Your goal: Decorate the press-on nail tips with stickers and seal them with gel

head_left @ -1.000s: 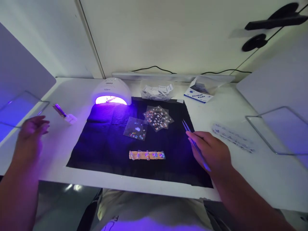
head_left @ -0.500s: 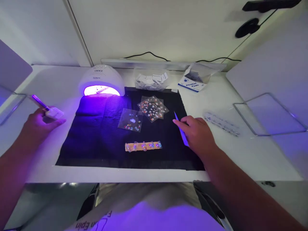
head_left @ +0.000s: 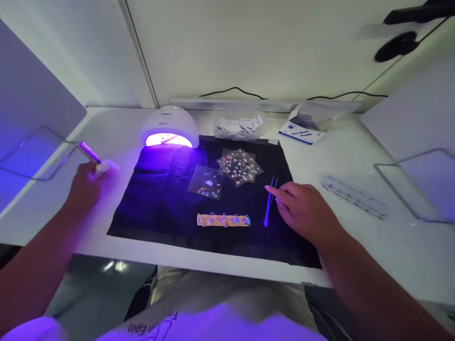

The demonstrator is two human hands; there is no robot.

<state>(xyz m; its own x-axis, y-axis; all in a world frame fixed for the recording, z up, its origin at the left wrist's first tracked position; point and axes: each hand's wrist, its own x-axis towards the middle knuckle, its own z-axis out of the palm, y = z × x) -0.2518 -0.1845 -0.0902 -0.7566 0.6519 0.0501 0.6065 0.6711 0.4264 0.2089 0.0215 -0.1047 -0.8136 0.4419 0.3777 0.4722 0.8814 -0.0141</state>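
My left hand [head_left: 87, 182] is at the left of the desk, fingers closed on a small white-labelled bottle [head_left: 107, 166] with a long shiny cap [head_left: 89, 152] pointing up and left. Tweezers [head_left: 267, 210] lie on the black mat [head_left: 152, 218], their two tips spread apart at the far end. Over them reaches my right hand [head_left: 300, 208], index finger stretched out across the tweezers and thumb apart from it. A tan strip [head_left: 217, 220] bearing several decorated nail tips rests near the mat's front. Clear sticker sheets [head_left: 240, 166] overlap behind it, with another sticker sheet [head_left: 206, 182] beside them.
A glowing white nail lamp [head_left: 172, 121] stands at the back left. Behind the mat are a clear bin of white packets [head_left: 238, 128] and an alcohol pads box [head_left: 300, 128]. A clear strip [head_left: 351, 194] lies right, near a wire frame [head_left: 398, 189]; another wire frame [head_left: 42, 177] is left.
My right hand has loosened from the tweezers, which now lie more upright in view with tips apart. My left hand still has the bottle. The whole view has shifted.
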